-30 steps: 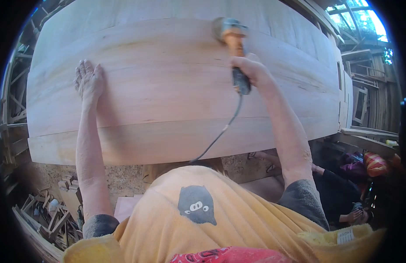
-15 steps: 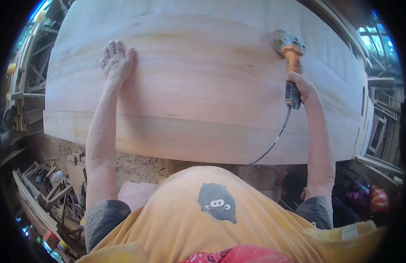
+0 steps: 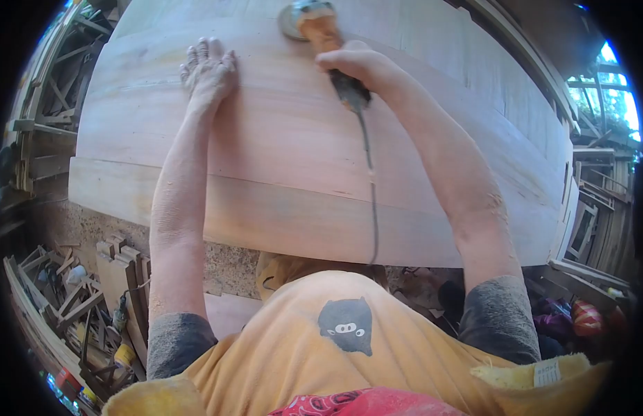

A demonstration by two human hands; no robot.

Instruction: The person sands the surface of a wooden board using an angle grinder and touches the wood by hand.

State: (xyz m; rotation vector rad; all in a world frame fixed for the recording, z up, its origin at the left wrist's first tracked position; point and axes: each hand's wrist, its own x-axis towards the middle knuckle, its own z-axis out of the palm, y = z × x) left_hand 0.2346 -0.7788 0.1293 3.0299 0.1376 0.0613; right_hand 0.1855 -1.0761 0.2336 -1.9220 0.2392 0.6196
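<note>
An orange and black angle grinder with a round disc is in my right hand, whose fingers wrap its dark handle. The disc lies against the far part of a wide, pale wooden panel made of joined boards. From the handle's end a grey power cord runs down over the panel's near edge. My left hand rests flat on the wood to the left of the grinder, fingers stretched out and holding nothing. Pale dust coats both forearms.
Wood offcuts lie heaped on the floor at the lower left, beside some stacked wooden blocks. Wooden frames stand at the right. A red and white bundle sits at the lower right.
My right hand has swept the grinder left and farther away across the panel, and the cord has followed. My left hand appears slightly farther right and forward, still flat.
</note>
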